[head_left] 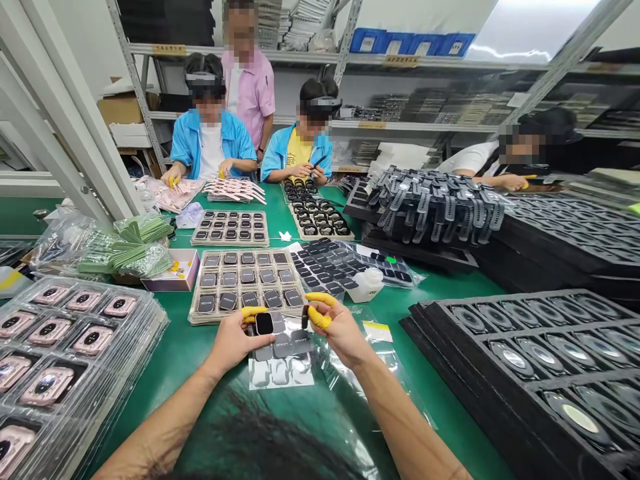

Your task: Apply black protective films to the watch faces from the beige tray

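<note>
My left hand [235, 340], with yellow finger cots, grips a watch body [265, 323] whose black screen faces up. Across from it, the yellow-tipped fingers of my right hand [340, 327] pinch a small dark piece [305, 317], seen nearly edge-on; it looks like a screen sticker. Beneath both hands lies a sticker sheet [280, 381], with grey stickers on its upper part and bare outlines lower down. Just beyond stands a clear tray [192, 308] of watch bodies, most covered by grey printed stickers.
Stacked trays of pink watch bodies [83, 300] stand left; black foam trays [450, 380] of round watch parts stand right. Ahead lie black sticker sheets [325, 263], a white bottle [367, 283] and a pile of black watches [430, 200]. Several people are across the green table [190, 387].
</note>
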Demonstrator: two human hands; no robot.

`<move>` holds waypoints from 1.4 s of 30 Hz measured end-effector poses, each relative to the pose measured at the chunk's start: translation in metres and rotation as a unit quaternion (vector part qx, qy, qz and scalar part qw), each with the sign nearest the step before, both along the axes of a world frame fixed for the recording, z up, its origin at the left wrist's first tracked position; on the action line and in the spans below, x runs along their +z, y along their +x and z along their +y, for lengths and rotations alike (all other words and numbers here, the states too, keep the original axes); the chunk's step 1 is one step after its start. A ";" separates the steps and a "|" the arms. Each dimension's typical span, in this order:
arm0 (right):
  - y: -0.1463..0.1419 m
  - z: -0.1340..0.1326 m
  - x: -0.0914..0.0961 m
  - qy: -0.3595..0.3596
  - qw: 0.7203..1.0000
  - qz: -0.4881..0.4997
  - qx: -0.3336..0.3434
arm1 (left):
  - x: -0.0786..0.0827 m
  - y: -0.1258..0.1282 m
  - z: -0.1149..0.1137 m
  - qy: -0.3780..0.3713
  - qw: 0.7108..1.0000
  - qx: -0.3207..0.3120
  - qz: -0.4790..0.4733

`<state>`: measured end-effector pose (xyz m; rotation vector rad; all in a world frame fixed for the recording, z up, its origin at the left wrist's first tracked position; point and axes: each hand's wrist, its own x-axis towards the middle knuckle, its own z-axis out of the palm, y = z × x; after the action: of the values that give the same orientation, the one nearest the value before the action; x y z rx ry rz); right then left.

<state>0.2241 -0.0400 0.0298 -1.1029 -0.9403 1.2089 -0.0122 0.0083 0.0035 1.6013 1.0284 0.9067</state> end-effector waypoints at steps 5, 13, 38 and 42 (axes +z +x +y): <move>-0.029 -0.006 -0.003 -0.039 0.996 -0.062 0.045 | 0.001 0.006 -0.007 0.013 1.000 -0.020 0.020; -0.044 -0.005 -0.018 -0.087 0.995 -0.051 0.008 | 0.001 0.009 -0.011 0.037 0.996 -0.041 0.064; -0.048 -0.002 -0.018 -0.130 0.991 -0.031 0.003 | 0.007 0.009 -0.012 0.051 0.988 -0.060 0.134; -0.048 -0.003 -0.019 -0.138 0.990 -0.033 0.001 | 0.007 0.008 -0.012 0.052 0.987 -0.061 0.138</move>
<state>0.1762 -0.0428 0.0113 -1.3667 -0.8404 1.3389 -0.0039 -0.0038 0.0102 1.8957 1.0714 0.6769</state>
